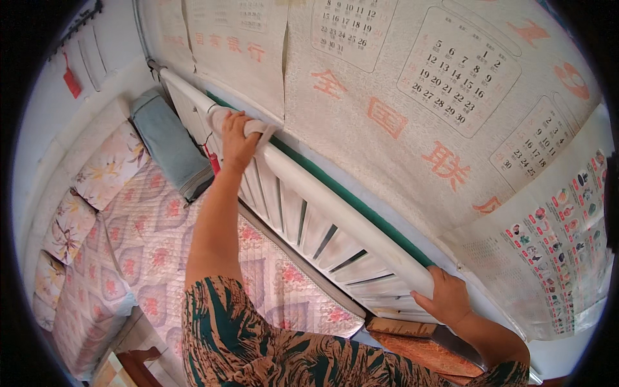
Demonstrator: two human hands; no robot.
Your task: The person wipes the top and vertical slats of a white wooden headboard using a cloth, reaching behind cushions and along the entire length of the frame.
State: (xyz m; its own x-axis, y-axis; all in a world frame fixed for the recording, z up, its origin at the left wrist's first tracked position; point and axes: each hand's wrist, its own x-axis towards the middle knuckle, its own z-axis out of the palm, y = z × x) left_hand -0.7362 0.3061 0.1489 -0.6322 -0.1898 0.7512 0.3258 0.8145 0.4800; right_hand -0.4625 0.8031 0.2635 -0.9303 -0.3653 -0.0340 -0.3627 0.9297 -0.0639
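Note:
A white slatted headboard with a thick rounded top rail runs slantwise along the wall. Up on that rail, toward its far end, my left hand presses a pale cloth, its fingers closed over it. Part of the cloth is hidden under the palm. Lower down at the right, my right hand grips the top rail, fingers over the upper side and thumb on the near side. A small red tag hangs by the rail beside my left forearm.
Left of the headboard lies a bed with a pink floral quilted cover. Flowered cushions and a blue-grey bolster line its far side. Paper calendar sheets cover the wall. An orange-brown padded piece sits below my right arm.

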